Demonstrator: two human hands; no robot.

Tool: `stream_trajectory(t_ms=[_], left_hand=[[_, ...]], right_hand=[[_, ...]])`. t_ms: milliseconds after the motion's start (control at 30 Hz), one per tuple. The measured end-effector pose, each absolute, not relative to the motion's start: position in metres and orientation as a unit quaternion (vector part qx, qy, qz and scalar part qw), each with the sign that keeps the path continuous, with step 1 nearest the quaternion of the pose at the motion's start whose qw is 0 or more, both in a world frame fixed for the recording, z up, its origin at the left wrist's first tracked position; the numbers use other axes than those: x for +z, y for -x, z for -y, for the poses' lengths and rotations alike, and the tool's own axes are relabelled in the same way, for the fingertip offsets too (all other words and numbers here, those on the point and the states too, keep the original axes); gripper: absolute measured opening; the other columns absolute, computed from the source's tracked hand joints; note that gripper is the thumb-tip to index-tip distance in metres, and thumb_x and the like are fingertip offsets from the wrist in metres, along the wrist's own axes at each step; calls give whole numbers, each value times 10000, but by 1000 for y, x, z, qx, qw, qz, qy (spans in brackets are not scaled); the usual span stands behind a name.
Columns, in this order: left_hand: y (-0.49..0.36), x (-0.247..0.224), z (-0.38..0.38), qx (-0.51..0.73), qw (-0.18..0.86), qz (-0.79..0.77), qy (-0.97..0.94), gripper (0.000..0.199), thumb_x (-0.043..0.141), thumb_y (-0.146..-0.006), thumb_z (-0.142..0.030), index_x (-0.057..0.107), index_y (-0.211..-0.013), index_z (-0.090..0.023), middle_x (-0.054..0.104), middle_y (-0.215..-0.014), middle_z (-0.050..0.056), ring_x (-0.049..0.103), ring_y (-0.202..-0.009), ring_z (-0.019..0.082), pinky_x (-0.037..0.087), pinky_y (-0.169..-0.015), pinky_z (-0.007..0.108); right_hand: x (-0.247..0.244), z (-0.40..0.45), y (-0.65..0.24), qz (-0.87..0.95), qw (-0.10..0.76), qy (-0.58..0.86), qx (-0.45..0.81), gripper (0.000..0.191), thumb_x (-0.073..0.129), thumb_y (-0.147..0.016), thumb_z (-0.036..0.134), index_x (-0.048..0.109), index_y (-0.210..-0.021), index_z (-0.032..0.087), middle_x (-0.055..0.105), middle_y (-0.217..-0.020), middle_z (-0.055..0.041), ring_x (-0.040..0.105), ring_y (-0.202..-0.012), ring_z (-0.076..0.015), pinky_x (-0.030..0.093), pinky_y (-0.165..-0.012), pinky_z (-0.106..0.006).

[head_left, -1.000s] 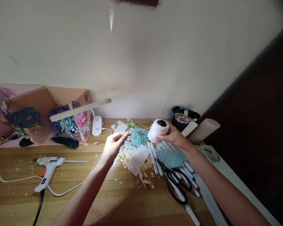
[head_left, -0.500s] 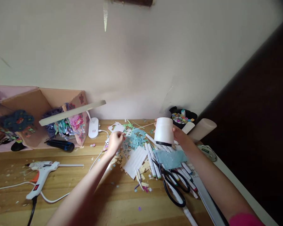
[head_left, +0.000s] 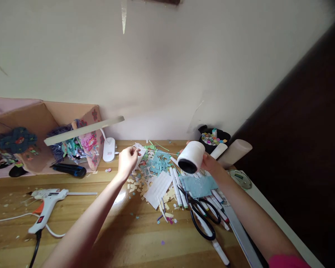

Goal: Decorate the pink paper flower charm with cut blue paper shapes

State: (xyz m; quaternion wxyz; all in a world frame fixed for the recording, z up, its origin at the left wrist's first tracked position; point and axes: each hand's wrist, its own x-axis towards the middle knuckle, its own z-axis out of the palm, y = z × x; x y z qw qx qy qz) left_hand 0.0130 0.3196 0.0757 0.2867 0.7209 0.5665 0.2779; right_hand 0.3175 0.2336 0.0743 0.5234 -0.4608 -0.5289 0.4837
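Observation:
My right hand (head_left: 209,162) is wrapped round a white cylindrical container (head_left: 194,152) with a black end, which tilts down toward me above the markers. Its fingers are partly hidden behind the container. My left hand (head_left: 128,160) pinches a thin pale thread (head_left: 159,151), which runs taut across to the container's far side. Beneath the thread lie blue paper scraps (head_left: 159,162) and a white sheet (head_left: 158,189). Black-handled scissors (head_left: 202,216) rest on several white markers (head_left: 182,190) below the container.
A white glue gun (head_left: 48,206) with its cord lies at the left. Behind it stand a pink box (head_left: 69,108) of crafts, a blue-black cutter (head_left: 69,170) and a white lamp base (head_left: 109,150). At the back right is a black holder (head_left: 215,136) of markers.
My left hand has moved left and slightly up, drawing the thread out longer. The container has tipped, so more of its black end shows. The view has shifted slightly.

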Motion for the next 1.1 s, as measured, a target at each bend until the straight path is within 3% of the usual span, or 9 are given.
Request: stream_trajectory(t_ms=[100, 233, 367, 467, 600, 800, 1000, 1100], left_hand=[[-15, 73, -311, 252, 295, -557, -734, 250, 534, -911, -352, 614, -992, -130, 647, -956, 50, 630, -835, 166, 526, -768, 367], [-15, 69, -298, 216, 320, -546, -744, 245, 539, -907, -359, 622, -931, -130, 653, -879, 33, 626, -756, 144, 526, -725, 337], [-5, 71, -296, 235, 334, -563, -718, 258, 537, -904, -361, 625, -835, -129, 645, -792, 18, 617, -750, 149, 505, -754, 353], [2, 70, -300, 265, 359, -578, -684, 248, 533, -908, -356, 621, -940, -127, 648, -902, 42, 621, -818, 164, 512, -768, 367], [-7, 60, -315, 282, 414, -582, -640, 299, 549, -903, -335, 566, -1131, -142, 606, -1104, 81, 616, -928, 196, 531, -788, 393], [-52, 49, -365, 300, 441, -543, -648, 323, 555, -900, -321, 545, -1175, -151, 583, -1160, 91, 605, -972, 210, 527, -813, 412], [-53, 41, -384, 284, 343, -545, -710, 331, 559, -898, -316, 540, -1187, -156, 570, -1189, 95, 594, -1004, 220, 518, -836, 427], [-35, 42, -364, 271, 277, -552, -738, 353, 566, -893, -321, 528, -1206, -161, 556, -1214, 95, 581, -1035, 230, 507, -857, 442]], right_hand=[[67, -239, -316, 502, 568, 500, 420, 768, 530, -494, 876, 563, -956, 263, 648, -882, -57, 619, -796, -253, 507, -622, -352], [65, -252, -321, 472, 602, 572, 298, 596, 635, -616, 690, 468, -1013, 278, 580, -843, -4, 574, -718, -194, 476, -579, -295], [72, -273, -335, 459, 593, 644, 151, 674, 762, -556, 502, 388, -1059, 253, 528, -992, -24, 546, -888, -207, 460, -777, -334], [75, -292, -346, 476, 540, 688, 94, 711, 832, -455, 420, 433, -1010, 224, 542, -1017, -48, 533, -961, -252, 416, -873, -380], [66, -318, -348, 496, 458, 733, 85, 641, 842, -501, 387, 500, -1011, 202, 599, -978, -51, 571, -940, -267, 444, -844, -393], [45, -337, -334, 476, 367, 794, 88, 318, 577, -891, 348, 547, -1136, 148, 605, -1068, -71, 610, -902, -200, 507, -794, -405], [39, -333, -328, 509, 318, 793, 107, 350, 572, -897, 344, 529, -1187, 154, 601, -1110, -79, 613, -937, -211, 512, -815, -421], [47, -318, -324, 538, 312, 776, 106, 510, 654, -821, 334, 462, -1249, 135, 544, -1236, -141, 588, -1026, -250, 473, -895, -450]])
